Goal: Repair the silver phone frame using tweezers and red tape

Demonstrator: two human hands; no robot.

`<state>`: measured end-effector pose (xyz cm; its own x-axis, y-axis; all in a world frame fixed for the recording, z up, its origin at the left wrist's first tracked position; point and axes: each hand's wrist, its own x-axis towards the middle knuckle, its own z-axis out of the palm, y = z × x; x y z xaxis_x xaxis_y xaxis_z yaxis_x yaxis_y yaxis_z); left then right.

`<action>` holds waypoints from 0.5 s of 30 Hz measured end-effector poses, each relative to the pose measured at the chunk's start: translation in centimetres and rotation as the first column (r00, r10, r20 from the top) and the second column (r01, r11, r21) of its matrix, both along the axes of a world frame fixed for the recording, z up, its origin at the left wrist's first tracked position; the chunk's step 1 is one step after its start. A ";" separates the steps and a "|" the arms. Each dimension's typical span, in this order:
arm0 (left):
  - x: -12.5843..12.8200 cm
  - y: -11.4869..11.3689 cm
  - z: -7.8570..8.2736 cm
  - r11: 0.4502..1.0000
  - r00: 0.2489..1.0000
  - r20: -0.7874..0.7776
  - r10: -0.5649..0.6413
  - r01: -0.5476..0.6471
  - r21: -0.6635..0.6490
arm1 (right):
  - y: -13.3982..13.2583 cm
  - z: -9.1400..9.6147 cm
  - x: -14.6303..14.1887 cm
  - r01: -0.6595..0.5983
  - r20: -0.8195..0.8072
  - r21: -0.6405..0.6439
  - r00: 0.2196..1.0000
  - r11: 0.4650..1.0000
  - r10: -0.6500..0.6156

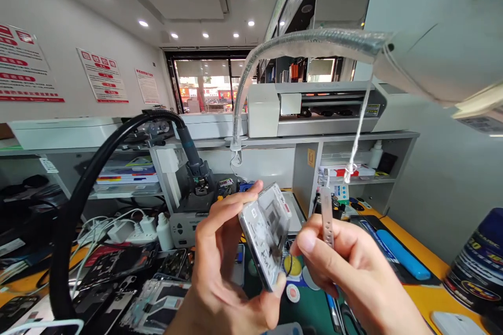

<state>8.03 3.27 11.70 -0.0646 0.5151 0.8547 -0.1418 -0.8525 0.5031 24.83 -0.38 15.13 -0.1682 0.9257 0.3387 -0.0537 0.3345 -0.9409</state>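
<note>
My left hand (pixel 226 256) is closed around an opened phone housing (pixel 267 235). Fingers grip its upper edge and the thumb presses the lower one, so it stands tilted on edge with the grey inner side facing right. Just right of the housing, my right hand (pixel 341 261) pinches a flat silver tool with a row of small holes (pixel 327 214). That tool points upward from between thumb and fingers, while its lower end is hidden in the grip. A small gap separates the right fingers from the housing. Below both hands lies a green work mat (pixel 310 309).
Phone parts (pixel 157 303) crowd the left, beside a thick black hose (pixel 65 220). A blue tool case (pixel 404 254) and a dark blue can (pixel 477 267) stand right. A lamp neck (pixel 243 78) arches overhead with a hanging white cord (pixel 357 141). Scissors (pixel 349 319) lie near the front.
</note>
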 end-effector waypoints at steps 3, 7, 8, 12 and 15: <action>0.4 -0.4 0.5 0.999 0.994 0.102 0.039 -0.037 -0.015 | -0.1 -0.5 0.0 0.011 -0.010 0.063 1.000 0.998 -0.011; -0.3 -0.9 0.9 0.999 0.999 0.038 -0.037 0.035 0.033 | 0.7 -0.7 0.1 0.348 -0.153 0.094 0.931 0.933 -0.332; -0.6 -0.9 0.9 0.999 0.997 0.060 -0.052 0.051 0.019 | 1.1 -0.6 0.4 0.390 -0.168 0.109 0.914 0.915 -0.369; -2.3 -0.8 0.8 0.957 0.954 0.191 -0.233 0.260 -0.131 | 2.6 0.0 1.6 0.137 -0.110 0.001 0.985 0.991 -0.136; -4.1 -0.4 1.4 0.778 0.849 0.190 -0.494 0.528 -0.340 | 3.2 0.3 2.1 0.015 -0.193 -0.029 0.981 0.999 -0.020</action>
